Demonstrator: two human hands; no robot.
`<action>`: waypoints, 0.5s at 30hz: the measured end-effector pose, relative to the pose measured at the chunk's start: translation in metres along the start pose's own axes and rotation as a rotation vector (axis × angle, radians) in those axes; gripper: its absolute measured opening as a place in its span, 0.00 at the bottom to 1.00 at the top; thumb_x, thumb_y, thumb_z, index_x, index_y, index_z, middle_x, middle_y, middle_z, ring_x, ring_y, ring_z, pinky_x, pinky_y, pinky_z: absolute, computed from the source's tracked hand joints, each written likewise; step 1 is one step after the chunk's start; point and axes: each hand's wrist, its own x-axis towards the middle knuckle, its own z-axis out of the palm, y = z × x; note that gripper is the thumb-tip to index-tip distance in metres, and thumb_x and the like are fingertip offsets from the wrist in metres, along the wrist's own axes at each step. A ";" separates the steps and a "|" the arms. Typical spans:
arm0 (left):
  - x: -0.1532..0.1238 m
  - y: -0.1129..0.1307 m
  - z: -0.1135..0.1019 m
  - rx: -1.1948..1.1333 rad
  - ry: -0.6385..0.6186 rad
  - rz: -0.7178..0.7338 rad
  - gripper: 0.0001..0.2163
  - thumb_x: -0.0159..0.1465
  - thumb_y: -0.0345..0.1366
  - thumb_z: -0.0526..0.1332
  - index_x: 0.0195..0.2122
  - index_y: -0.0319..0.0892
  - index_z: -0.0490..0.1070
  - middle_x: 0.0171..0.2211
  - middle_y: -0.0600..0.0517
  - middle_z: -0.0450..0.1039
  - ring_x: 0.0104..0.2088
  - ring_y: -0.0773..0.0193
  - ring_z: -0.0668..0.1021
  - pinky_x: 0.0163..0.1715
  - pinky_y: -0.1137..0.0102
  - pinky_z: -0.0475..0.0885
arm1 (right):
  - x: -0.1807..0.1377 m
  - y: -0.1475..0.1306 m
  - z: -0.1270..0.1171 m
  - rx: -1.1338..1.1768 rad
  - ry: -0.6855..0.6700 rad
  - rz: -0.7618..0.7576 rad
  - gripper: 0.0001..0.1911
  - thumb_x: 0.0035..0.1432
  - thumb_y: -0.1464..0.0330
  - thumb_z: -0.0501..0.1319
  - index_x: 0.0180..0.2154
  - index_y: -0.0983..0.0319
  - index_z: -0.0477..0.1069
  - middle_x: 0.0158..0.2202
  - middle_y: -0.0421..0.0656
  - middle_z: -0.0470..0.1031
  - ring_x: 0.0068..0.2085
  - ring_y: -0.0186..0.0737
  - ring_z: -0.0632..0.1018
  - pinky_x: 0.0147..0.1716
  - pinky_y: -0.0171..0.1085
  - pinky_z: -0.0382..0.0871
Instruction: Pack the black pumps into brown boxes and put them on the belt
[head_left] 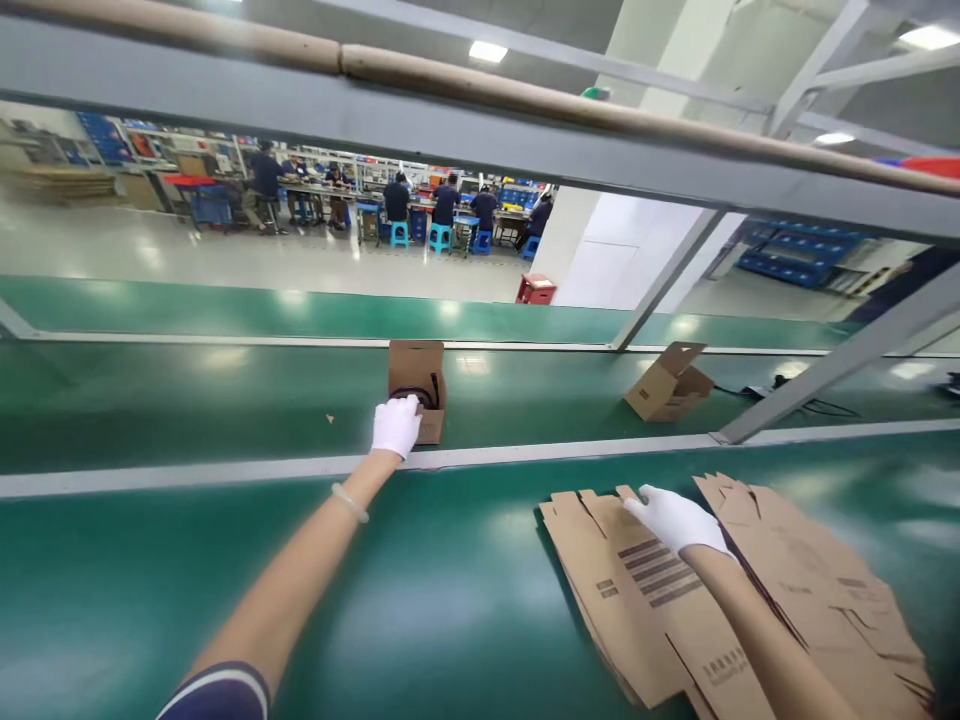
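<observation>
My left hand (396,427), in a white glove, reaches forward to a small open cardboard box (430,430) on the far green belt. Its fingers are closed at the box's near left side, and the fingertips are partly hidden. A black cable (435,390) lies inside the box, below the raised lid. My right hand (679,520), also gloved in white, is at the far edge of a stack of flattened cardboard boxes (600,560). Thumb and fingers close on a flap of the top one. Beside it lies a second pile of flattened boxes (817,570).
A tilted open cardboard box (664,385) stands farther right on the belt, with black cables (814,400) beyond it. A pale rail (225,474) divides belt from near surface. A slanting metal post (810,370) and an overhead beam (450,125) cross the space. Several people sit at distant benches.
</observation>
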 end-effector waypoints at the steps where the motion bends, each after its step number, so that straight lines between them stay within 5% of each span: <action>1: 0.004 -0.004 0.004 -0.012 0.028 -0.011 0.13 0.59 0.32 0.58 0.45 0.34 0.66 0.37 0.39 0.73 0.41 0.48 0.74 0.39 0.58 0.68 | 0.006 0.003 0.005 0.009 -0.015 0.023 0.24 0.56 0.53 0.49 0.41 0.63 0.73 0.43 0.54 0.74 0.42 0.55 0.75 0.38 0.45 0.66; 6: -0.035 -0.017 0.007 -0.061 0.191 -0.006 0.21 0.60 0.33 0.56 0.54 0.33 0.58 0.53 0.38 0.65 0.56 0.53 0.66 0.55 0.60 0.64 | 0.029 0.011 0.025 0.059 -0.119 0.083 0.24 0.56 0.53 0.50 0.32 0.64 0.75 0.39 0.55 0.76 0.39 0.54 0.77 0.38 0.45 0.68; 15: -0.127 -0.032 -0.016 -0.104 0.225 -0.063 0.11 0.61 0.33 0.55 0.44 0.40 0.68 0.47 0.44 0.72 0.49 0.55 0.73 0.50 0.59 0.71 | 0.039 0.005 0.025 0.104 -0.068 0.110 0.20 0.54 0.56 0.51 0.31 0.64 0.75 0.39 0.56 0.75 0.38 0.56 0.77 0.36 0.47 0.68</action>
